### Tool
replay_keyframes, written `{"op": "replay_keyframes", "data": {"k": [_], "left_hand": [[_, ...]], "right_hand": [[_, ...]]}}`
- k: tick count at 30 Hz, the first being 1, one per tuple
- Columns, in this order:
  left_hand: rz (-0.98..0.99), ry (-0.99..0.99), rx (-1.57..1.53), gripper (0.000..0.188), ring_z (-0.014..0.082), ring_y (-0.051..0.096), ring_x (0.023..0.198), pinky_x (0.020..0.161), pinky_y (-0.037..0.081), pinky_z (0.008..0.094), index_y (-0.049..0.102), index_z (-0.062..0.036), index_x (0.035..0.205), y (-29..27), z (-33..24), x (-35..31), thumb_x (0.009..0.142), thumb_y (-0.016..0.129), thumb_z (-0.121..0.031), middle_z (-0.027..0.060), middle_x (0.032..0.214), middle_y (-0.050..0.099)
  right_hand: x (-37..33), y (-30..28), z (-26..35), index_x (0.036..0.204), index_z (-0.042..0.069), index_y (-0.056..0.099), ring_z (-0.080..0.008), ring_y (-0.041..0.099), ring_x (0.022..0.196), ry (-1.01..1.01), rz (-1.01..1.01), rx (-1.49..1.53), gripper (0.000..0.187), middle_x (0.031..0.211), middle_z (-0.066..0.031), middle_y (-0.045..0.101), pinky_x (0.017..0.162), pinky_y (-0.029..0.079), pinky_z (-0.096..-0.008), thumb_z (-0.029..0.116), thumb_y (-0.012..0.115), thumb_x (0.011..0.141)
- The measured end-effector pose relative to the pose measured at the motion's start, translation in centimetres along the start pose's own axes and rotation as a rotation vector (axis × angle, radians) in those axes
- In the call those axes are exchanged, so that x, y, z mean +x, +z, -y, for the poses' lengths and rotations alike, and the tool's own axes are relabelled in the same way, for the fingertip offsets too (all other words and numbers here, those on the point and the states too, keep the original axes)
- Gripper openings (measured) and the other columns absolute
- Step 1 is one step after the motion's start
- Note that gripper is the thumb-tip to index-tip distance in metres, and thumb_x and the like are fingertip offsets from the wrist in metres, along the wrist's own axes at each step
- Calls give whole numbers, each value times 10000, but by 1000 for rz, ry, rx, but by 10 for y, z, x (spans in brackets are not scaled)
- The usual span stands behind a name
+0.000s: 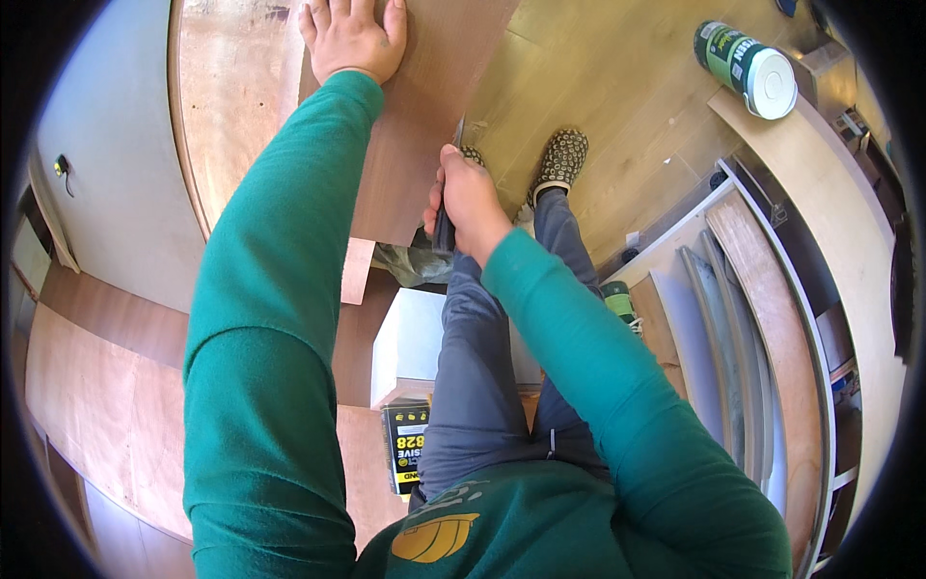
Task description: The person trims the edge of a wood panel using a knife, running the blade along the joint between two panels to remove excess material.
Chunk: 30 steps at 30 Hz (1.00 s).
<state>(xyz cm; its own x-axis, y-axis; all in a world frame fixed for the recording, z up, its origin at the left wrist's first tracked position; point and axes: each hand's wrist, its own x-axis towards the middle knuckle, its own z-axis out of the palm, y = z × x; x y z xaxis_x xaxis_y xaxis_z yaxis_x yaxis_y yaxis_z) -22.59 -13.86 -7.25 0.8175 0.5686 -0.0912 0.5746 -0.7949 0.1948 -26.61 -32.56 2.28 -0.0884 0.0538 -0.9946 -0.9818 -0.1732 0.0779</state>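
My left hand [357,39] lies flat with fingers spread on a brown wooden panel [424,96], its fingertips partly cut off by the upper edge of the view. Beside the panel's right edge, my right hand [468,198] is closed around a dark-handled tool [444,232]. A narrow metal end points away from me past the fist, close to the panel's edge. Whether the metal touches the panel I cannot tell, nor can I make out the tool's exact kind. A paler wood sheet [236,87] lies left of the brown panel.
A white box [400,338] and a yellow-and-black container [405,449] stand beside my legs. At right, a frame [801,405] holds curved-looking strips [719,357]. A green-and-white tub [748,68] rests on a board at the upper right. My slippered foot [559,159] is on the wooden floor.
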Motion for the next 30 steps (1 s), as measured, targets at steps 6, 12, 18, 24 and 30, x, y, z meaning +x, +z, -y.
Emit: {"op": "replay_keyframes", "data": {"k": [6,12,18,24,30], "left_hand": [[-8,1,9,661,345,177,1483,1199,125,479,297,-130,1531,2,-2,-2,952,474,-394,145,1603,232],[-11,14,1,658,352,185,1479,1197,129,484,305,-119,1525,2,-3,-2,950,477,-387,154,1598,241],[-36,17,10,661,356,199,1474,1195,135,488,308,-119,1525,3,-2,-2,946,486,-384,157,1592,254],[-16,11,9,658,346,193,1478,1196,133,487,306,-121,1526,0,-4,-2,951,475,-392,148,1599,241],[-4,-4,-21,662,342,179,1483,1200,131,475,293,-121,1530,3,-1,-2,954,464,-398,142,1606,225]], "right_hand": [[-60,7,10,902,98,456,-224,487,393,-77,41,13,376,564,-70,471,363,435,-377,453,416,1019],[10,0,10,908,78,459,-242,500,400,-64,27,1,378,573,-77,476,366,426,-392,431,396,1027],[-77,1,-11,854,84,450,-219,495,374,17,8,-35,375,539,-70,479,320,399,-356,422,431,1015],[7,9,-11,843,84,450,-230,495,372,7,-61,18,379,542,-72,484,317,381,-371,421,432,1016],[-82,5,-16,875,78,439,-236,468,349,63,36,47,359,519,-80,449,325,397,-378,394,394,1039]]}}
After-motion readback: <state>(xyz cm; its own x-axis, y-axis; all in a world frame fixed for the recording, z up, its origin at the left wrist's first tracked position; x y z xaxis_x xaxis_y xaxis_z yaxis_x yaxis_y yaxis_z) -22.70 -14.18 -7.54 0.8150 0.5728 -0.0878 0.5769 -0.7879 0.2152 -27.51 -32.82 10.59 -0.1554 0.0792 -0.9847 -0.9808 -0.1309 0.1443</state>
